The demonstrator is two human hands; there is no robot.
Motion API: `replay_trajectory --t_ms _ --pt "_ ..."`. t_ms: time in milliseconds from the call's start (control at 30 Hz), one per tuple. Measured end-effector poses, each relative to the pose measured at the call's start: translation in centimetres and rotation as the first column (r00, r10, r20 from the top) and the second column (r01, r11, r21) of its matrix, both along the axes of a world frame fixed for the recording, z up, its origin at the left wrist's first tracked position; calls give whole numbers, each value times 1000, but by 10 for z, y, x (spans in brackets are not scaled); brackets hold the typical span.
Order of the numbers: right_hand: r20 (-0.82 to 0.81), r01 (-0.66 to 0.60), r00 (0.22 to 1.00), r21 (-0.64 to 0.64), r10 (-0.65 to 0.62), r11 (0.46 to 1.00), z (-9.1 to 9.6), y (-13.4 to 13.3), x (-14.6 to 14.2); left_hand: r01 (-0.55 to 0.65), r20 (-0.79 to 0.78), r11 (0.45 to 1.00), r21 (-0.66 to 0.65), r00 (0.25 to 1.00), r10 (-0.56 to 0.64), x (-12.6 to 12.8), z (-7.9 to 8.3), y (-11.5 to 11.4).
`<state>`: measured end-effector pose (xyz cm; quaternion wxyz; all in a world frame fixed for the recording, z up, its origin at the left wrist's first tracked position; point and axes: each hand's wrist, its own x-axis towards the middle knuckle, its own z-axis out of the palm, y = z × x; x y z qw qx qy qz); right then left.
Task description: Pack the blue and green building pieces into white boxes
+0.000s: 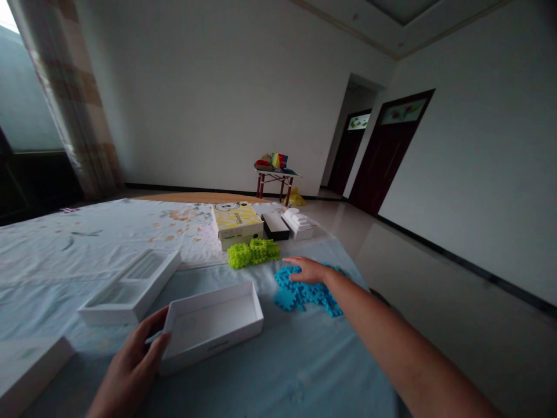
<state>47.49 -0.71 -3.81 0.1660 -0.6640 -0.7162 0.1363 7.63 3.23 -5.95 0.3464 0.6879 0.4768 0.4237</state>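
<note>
An open white box (211, 346) lies on the cloth, its shallow inside facing up. My left hand (141, 351) pinches its left end between thumb and fingers. Over a heap of blue interlocking plastic pieces (311, 299) is my right hand (306, 270), palm down, fingers stretched forward and thumb apart. I see nothing in it; whether it touches the heap I cannot tell. Just beyond the heap, to the left, sit lime green interlocking pieces (253, 253), joined in clumps.
A white compartment tray (134, 287) stands left of the box, and another white box (30, 371) at the near left. Farther back are a yellow patterned box (237, 223), a small black-and-white box (275, 226) and a white box with white items (300, 223). The table's edge drops off on the right.
</note>
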Motion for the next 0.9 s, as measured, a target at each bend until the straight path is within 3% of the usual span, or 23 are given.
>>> replay_trajectory --t_ms 100,167,267,367,567,700,900 --pt "39 -23 999 -12 23 1000 5 1 -7 55 67 988 -146 997 -45 -2 -5 2" --pt "106 -36 993 -67 43 997 5 2 -15 57 85 984 -168 995 -43 -3 -9 4" --pt "171 0 985 -101 17 995 4 5 -27 63 103 986 -155 994 -47 -4 -14 7" --pt "167 95 982 -42 -86 995 5 8 -31 73 123 990 -123 991 -58 -3 -17 9" --pt "185 281 940 53 -286 958 14 11 -13 95 135 990 -99 987 -82 -2 -26 14" --pt "253 388 892 -6 -374 922 13 11 -14 111 146 987 -115 985 -94 -2 -28 15" --pt "341 430 863 -106 -373 896 5 14 -33 118 148 989 -89 984 -104 -3 -31 16"
